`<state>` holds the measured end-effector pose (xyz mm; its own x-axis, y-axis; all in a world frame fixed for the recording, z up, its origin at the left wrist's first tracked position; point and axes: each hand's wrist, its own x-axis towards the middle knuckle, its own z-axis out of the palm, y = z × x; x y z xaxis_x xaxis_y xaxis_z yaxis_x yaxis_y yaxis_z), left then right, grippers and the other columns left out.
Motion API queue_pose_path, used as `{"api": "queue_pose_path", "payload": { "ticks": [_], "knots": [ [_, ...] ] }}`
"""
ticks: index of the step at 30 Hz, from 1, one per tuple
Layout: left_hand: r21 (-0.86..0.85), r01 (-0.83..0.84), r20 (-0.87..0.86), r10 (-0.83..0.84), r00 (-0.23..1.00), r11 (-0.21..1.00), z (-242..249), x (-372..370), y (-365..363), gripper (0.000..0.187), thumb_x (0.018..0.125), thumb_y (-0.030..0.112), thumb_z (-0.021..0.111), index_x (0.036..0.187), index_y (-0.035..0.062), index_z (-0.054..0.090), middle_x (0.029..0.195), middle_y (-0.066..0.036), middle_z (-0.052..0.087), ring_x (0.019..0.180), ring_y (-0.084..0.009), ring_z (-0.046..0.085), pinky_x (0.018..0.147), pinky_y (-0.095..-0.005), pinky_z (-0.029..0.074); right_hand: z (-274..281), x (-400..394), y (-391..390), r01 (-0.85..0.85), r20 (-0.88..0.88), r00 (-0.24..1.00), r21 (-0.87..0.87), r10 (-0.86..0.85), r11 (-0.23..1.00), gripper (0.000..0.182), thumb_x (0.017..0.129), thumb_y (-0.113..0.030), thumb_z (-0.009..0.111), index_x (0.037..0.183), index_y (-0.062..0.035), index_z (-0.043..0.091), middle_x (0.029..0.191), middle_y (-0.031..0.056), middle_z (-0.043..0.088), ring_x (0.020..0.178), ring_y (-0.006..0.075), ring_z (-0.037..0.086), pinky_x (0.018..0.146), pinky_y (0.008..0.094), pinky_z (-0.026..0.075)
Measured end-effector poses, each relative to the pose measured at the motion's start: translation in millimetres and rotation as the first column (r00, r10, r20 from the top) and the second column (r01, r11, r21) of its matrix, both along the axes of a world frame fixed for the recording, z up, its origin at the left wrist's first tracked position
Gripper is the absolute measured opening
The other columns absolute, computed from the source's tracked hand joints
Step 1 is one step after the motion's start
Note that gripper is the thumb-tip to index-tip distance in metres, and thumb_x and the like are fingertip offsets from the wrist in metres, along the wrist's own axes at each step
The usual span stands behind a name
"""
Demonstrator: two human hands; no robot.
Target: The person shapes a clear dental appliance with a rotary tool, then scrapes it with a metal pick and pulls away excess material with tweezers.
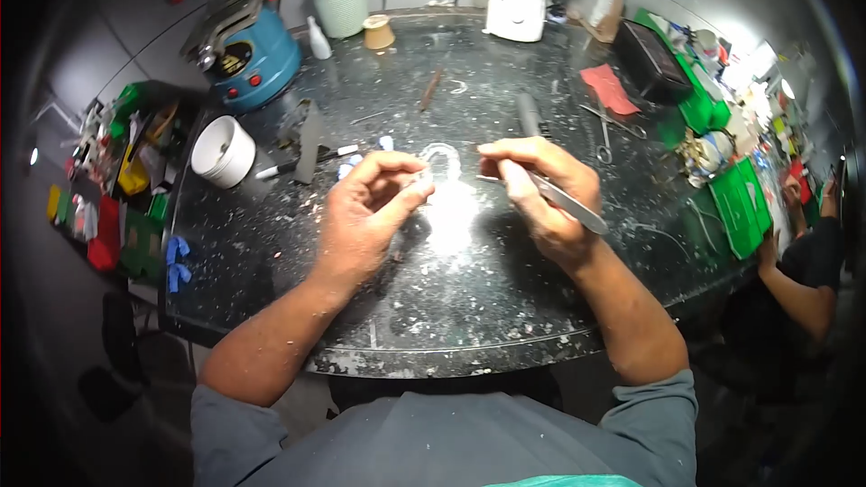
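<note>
My left hand (pixel 365 207) pinches a small pale piece (pixel 424 180) between thumb and fingertips, over the middle of the dark speckled worktop (pixel 433 307). My right hand (pixel 541 194) grips a slim metal tool (pixel 564 203) whose handle sticks out to the right past my wrist; its tip points left toward the small piece. Between and just behind the hands lies a whitish arch-shaped cast (pixel 442 160) in a bright patch of light. What the small piece is cannot be told.
A white bowl (pixel 223 151) and a marker (pixel 302 162) lie to the left, a blue machine (pixel 248 50) at the back left. Scissors (pixel 603 131), a red cloth (pixel 609 88), green trays (pixel 740 203) sit right. Another person's arm (pixel 798 293) is at the far right.
</note>
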<state>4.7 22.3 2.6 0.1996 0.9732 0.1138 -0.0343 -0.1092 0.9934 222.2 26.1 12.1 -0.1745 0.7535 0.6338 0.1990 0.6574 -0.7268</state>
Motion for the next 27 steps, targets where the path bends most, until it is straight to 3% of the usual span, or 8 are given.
{"api": "queue_pose_path", "payload": {
  "ticks": [6, 8, 14, 16, 18, 21, 25, 27],
  "knots": [
    [0.045, 0.056, -0.050, -0.054, 0.997, 0.997, 3.7, 3.2, -6.2, 0.024, 0.089, 0.005, 0.063, 0.112, 0.0026, 0.061, 0.097, -0.005, 0.066, 0.092, -0.0106, 0.063, 0.083, -0.0241, 0.049, -1.4, -6.8, -6.9, -0.020, 0.001, 1.000, -0.149, 0.020, 0.989, 0.023, 0.082, 0.002, 0.065, 0.105, -0.0007, 0.066, 0.096, 0.0092, 0.069, 0.088, 0.0133, 0.066, 0.077, 0.0246, 0.054],
    [-0.003, 0.058, 0.048, -0.057, 0.997, 0.998, 3.1, 5.1, -8.0, 0.023, 0.092, 0.008, 0.060, 0.114, 0.0028, 0.060, 0.098, -0.006, 0.066, 0.093, -0.0117, 0.063, 0.082, -0.0248, 0.050, -4.6, -7.9, -6.9, -0.046, -0.043, 0.998, -0.163, 0.040, 0.986, 0.024, 0.083, 0.002, 0.064, 0.106, 0.0000, 0.065, 0.097, 0.0105, 0.069, 0.089, 0.0143, 0.067, 0.078, 0.0257, 0.054],
    [0.040, 0.059, 0.054, -0.061, 0.997, 0.997, 4.0, 0.4, -5.7, 0.023, 0.096, 0.018, 0.054, 0.114, 0.0043, 0.058, 0.099, -0.008, 0.066, 0.093, -0.0144, 0.064, 0.077, -0.0271, 0.052, -1.3, -8.3, -7.0, 0.005, -0.069, 0.998, -0.102, -0.012, 0.995, 0.020, 0.082, 0.004, 0.066, 0.101, 0.0015, 0.068, 0.094, 0.0121, 0.070, 0.087, 0.0165, 0.067, 0.077, 0.0265, 0.054],
    [-0.008, 0.092, 0.141, -0.090, 0.986, 0.996, 7.6, 0.7, -7.0, 0.022, 0.096, 0.017, 0.054, 0.114, 0.0052, 0.058, 0.102, -0.010, 0.065, 0.095, -0.0161, 0.064, 0.076, -0.0264, 0.052, 5.5, -6.7, -4.8, 0.026, 0.077, 0.997, 0.026, -0.028, 0.999, 0.017, 0.081, 0.003, 0.067, 0.098, 0.0016, 0.069, 0.093, 0.0128, 0.070, 0.085, 0.0182, 0.068, 0.075, 0.0273, 0.054],
    [-0.029, 0.072, 0.186, -0.065, 0.980, 0.997, 4.9, 3.5, -8.8, 0.022, 0.097, 0.017, 0.050, 0.115, 0.0039, 0.056, 0.095, -0.008, 0.062, 0.085, -0.0147, 0.063, 0.070, -0.0246, 0.050, 5.9, -7.7, -5.3, 0.036, 0.087, 0.995, 0.068, -0.042, 0.997, 0.017, 0.081, 0.003, 0.067, 0.098, 0.0014, 0.069, 0.093, 0.0132, 0.070, 0.083, 0.0192, 0.068, 0.074, 0.0279, 0.053],
    [-0.234, 0.230, 0.373, -0.131, 0.919, 0.945, 2.6, -4.3, -7.7, 0.017, 0.093, 0.011, 0.044, 0.106, 0.0021, 0.050, 0.079, -0.001, 0.047, 0.066, -0.0082, 0.045, 0.059, -0.0224, 0.039, 6.6, -10.4, -8.2, 0.053, 0.059, 0.997, 0.024, -0.055, 0.998, 0.019, 0.080, 0.004, 0.068, 0.099, 0.0010, 0.069, 0.093, 0.0131, 0.070, 0.084, 0.0191, 0.067, 0.075, 0.0280, 0.053],
    [-0.222, 0.171, 0.381, -0.076, 0.921, 0.960, 7.8, -2.1, -10.5, 0.018, 0.088, 0.007, 0.044, 0.105, 0.0026, 0.049, 0.083, -0.002, 0.044, 0.071, -0.0083, 0.044, 0.062, -0.0233, 0.038, 6.2, -7.9, -7.2, 0.034, 0.118, 0.992, 0.086, -0.044, 0.996, 0.025, 0.075, 0.007, 0.069, 0.099, -0.0003, 0.069, 0.094, 0.0132, 0.069, 0.087, 0.0211, 0.067, 0.078, 0.0293, 0.052],
    [-0.190, 0.178, 0.347, -0.103, 0.932, 0.966, 4.1, -2.5, -9.2, 0.016, 0.093, 0.012, 0.046, 0.106, 0.0033, 0.049, 0.082, -0.001, 0.047, 0.072, -0.0086, 0.046, 0.063, -0.0235, 0.039, 6.9, -9.6, -8.1, -0.002, 0.163, 0.986, 0.113, -0.017, 0.994, 0.026, 0.074, 0.007, 0.070, 0.099, -0.0005, 0.069, 0.095, 0.0131, 0.068, 0.088, 0.0214, 0.067, 0.079, 0.0296, 0.052]
  ]
}}
